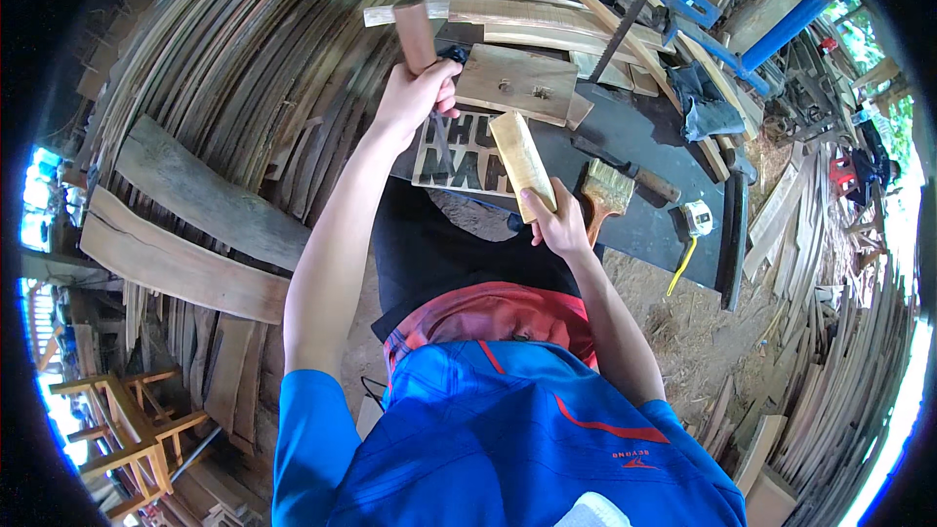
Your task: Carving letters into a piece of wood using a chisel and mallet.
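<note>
My left hand [418,98] is raised over the bench, its fingers wrapped round what looks like a chisel. The thick brown wooden handle [416,37] rises above the fist, and a thin dark blade [441,144] points down below it. Under the blade lies a flat pale board [427,156] with dark block letters. In my right hand [559,224] is a pale rectangular block of wood [524,161], gripped at its near end and tilted over the board's right part. A broad brush [607,190] with pale bristles lies just right of that hand.
On the dark bench [664,224] are a plank with two holes [515,83], a wooden-handled tool [654,185], a tape measure [696,219] and a dark cloth [705,102]. A blue machine frame [781,39] stands far right. Stacked planks [234,49] fill the left.
</note>
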`<state>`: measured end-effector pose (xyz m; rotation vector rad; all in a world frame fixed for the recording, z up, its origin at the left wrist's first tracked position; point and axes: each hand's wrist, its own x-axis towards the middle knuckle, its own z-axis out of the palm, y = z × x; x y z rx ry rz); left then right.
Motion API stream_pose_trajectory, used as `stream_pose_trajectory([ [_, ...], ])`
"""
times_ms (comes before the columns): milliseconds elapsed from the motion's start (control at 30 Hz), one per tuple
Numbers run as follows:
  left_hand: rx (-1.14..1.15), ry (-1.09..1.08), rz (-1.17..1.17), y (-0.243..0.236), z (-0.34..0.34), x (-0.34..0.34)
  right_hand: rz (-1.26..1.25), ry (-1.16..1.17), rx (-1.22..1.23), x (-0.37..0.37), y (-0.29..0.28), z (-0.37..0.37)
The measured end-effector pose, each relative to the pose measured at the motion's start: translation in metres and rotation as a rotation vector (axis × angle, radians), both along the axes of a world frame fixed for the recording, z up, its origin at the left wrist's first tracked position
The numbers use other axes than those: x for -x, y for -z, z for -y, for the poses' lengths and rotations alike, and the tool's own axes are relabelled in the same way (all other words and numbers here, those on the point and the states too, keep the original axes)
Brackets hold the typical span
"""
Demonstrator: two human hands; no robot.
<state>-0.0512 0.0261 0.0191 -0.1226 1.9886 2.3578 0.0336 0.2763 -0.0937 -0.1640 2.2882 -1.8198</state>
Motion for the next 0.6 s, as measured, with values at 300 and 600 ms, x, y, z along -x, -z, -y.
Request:
stream_pose_trajectory([
  [300, 0.118, -0.173, -0.022, 0.004, -0.018, -0.005, 0.009, 0.008, -0.019, 0.000, -0.002, -0.002],
  [600, 0.052, -0.339, -0.107, 0.006, -0.014, -0.034, -0.024, 0.023, -0.003, 0.000, 0.002, 0.000],
])
